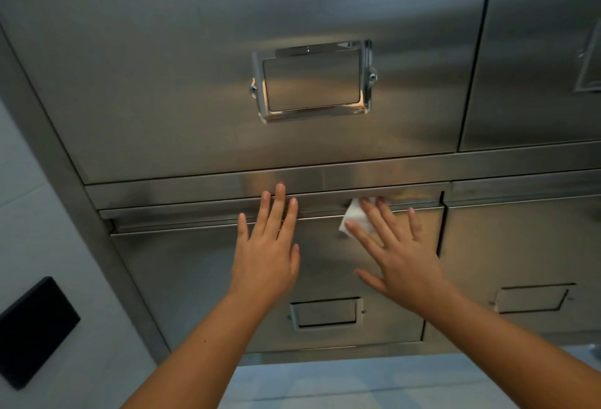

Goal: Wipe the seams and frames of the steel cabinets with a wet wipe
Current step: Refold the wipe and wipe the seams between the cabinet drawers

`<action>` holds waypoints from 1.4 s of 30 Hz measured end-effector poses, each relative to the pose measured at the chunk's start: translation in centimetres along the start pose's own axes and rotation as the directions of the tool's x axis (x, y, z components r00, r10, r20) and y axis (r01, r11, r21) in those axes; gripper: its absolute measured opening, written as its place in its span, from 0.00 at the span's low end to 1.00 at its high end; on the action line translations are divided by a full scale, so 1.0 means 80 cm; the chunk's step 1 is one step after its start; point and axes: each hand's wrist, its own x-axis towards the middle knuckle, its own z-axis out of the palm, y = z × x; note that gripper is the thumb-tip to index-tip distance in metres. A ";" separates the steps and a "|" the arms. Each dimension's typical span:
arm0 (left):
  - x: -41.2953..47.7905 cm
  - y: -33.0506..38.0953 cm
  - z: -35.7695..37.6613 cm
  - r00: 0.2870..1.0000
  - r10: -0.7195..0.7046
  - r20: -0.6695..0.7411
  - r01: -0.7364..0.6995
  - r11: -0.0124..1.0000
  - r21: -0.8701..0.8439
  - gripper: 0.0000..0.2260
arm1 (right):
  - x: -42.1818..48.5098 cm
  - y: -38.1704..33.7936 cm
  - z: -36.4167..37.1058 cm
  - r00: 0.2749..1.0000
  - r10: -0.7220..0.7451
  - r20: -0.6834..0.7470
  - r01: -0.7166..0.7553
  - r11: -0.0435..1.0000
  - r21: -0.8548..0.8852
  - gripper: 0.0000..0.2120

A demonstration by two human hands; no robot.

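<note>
A steel cabinet fills the view, with an upper drawer and a lower drawer split by a horizontal frame rail. My left hand lies flat with straight fingers on the lower drawer's top edge, fingertips at the seam under the rail. My right hand presses a white wet wipe with spread, straight fingers against the same top edge, to the right. Most of the wipe is hidden under the fingers.
A chrome label-holder handle sits on the upper drawer, a smaller one on the lower. More drawers adjoin at right across a vertical seam. A black panel is on the pale wall at left. Pale floor lies below.
</note>
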 end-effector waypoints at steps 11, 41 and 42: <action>-0.007 0.030 0.021 0.979 0.199 -0.050 -0.198 0.980 0.019 0.31 | -0.017 0.013 0.008 0.999 0.027 -0.024 -0.027 1.000 0.013 0.35; 0.008 0.088 0.060 0.996 0.044 -0.073 -0.059 0.977 -0.206 0.33 | -0.023 0.039 0.015 0.998 -0.013 -0.064 0.015 0.999 0.030 0.30; 0.008 0.088 0.061 0.996 0.041 -0.076 -0.056 0.977 -0.207 0.32 | -0.023 0.038 0.014 0.998 -0.008 -0.064 0.010 0.999 0.040 0.30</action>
